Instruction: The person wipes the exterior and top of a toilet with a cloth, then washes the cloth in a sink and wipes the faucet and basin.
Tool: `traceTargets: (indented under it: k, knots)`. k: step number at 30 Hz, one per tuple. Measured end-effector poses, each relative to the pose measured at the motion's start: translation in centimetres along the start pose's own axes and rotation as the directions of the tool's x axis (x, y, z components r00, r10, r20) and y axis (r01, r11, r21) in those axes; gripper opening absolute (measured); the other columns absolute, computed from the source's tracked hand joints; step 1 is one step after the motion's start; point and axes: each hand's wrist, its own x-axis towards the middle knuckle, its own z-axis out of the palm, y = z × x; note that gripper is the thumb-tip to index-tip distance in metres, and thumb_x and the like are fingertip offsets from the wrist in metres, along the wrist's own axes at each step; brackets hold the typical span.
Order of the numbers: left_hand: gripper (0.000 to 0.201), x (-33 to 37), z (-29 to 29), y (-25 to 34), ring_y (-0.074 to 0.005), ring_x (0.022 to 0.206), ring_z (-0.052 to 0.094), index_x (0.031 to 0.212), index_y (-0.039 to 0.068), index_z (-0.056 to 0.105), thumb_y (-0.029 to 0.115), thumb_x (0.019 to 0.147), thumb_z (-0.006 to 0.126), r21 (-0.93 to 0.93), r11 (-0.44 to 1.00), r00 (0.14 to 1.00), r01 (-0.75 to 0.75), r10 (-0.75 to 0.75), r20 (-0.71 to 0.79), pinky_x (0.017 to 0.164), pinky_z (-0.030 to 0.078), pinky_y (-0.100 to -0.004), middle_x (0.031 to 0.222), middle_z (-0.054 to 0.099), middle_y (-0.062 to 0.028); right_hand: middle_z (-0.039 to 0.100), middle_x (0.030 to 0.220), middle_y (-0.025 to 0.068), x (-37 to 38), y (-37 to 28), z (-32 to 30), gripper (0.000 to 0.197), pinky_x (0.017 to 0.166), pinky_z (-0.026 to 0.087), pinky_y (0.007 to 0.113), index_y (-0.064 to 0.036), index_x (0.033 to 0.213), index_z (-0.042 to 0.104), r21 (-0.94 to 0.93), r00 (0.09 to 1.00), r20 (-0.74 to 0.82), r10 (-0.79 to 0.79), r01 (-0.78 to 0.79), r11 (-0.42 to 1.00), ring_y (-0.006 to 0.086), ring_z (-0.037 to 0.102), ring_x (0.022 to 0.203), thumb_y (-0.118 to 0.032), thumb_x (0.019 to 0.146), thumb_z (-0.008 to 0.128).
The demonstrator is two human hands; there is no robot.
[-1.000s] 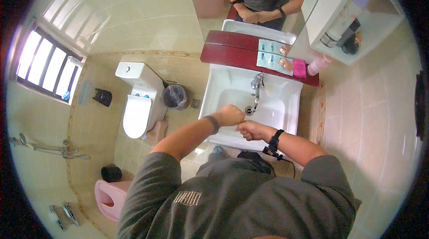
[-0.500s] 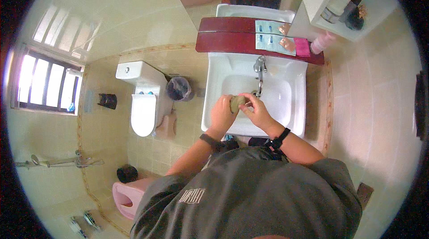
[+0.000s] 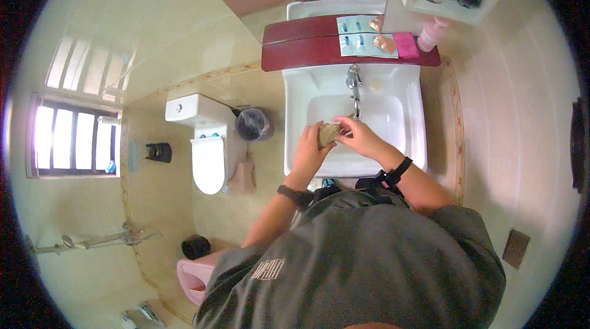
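Over the near left part of the white sink (image 3: 413,121), both my hands are closed on one object, a roundish greenish-tan lump (image 3: 327,136) whose kind I cannot make out. My left hand (image 3: 309,148) wraps its left side, with the thumb below. The fingertips of my right hand (image 3: 362,139) pinch it from the right. Just beyond my hands rises the chrome faucet (image 3: 354,80); its spout reaches toward them, and I cannot tell whether water runs. The lump's underside is hidden.
Behind the sink runs a dark red shelf (image 3: 290,52) with light blue packets (image 3: 364,44), a pink packet (image 3: 405,45) and a pink pump bottle (image 3: 432,35). To the left stand a bin (image 3: 253,125) and a white toilet (image 3: 208,166). A pink stool (image 3: 192,280) is nearer.
The view has shifted slightly. The lump is turned in my hands and more of its surface shows; my right fingers have moved along its upper right edge.
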Motion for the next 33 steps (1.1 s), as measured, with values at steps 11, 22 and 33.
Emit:
traceTargets:
  k: [11, 22, 33]
  knots:
    - [0.03, 0.2, -6.5, 5.3, -0.0133, 0.088, 0.069, 0.118, -0.001, 0.068, 0.024, 0.101, 0.071, -0.529, 0.833, 0.975, 0.16, -0.049, 0.217, 0.077, 0.054, -0.0298, 0.096, 0.074, -0.0099, 0.063, 0.105, 0.0103, -1.6, -7.1, -7.9, 0.029, 0.087, 0.053, 0.033, -0.0005, 0.107, 0.062, -0.273, 0.891, 0.1, -0.443, 0.452, 0.849, 0.0223, 0.063, 0.096, -0.01, 0.085, 0.079]
    - [0.063, 2.1, -7.3, 10.0, -0.0221, 0.109, 0.066, 0.15, 0.002, 0.039, -0.002, 0.093, 0.067, -0.941, 0.292, 0.874, 0.17, -0.486, 0.007, 0.095, 0.057, -0.0367, 0.126, 0.064, -0.0135, 0.056, 0.088, -0.0046, 0.0, -7.2, -7.8, 0.028, 0.074, 0.047, 0.028, -0.0076, 0.102, 0.056, 0.021, 0.955, 0.236, -0.181, 0.182, 0.983, 0.0096, 0.053, 0.081, -0.017, 0.092, 0.081]
    - [0.054, 2.3, -10.5, 8.0, -0.0204, 0.116, 0.063, 0.145, 0.001, 0.051, -0.003, 0.092, 0.061, -0.933, 0.344, 0.919, 0.111, -0.393, -0.035, 0.091, 0.053, -0.0339, 0.133, 0.063, -0.0115, 0.067, 0.116, 0.0015, 1.8, -10.0, -8.0, 0.038, 0.095, 0.054, 0.033, -0.01, 0.133, 0.06, 0.665, 0.985, 0.066, -0.16, 0.076, 0.743, 0.0152, 0.064, 0.109, -0.015, 0.097, 0.072]
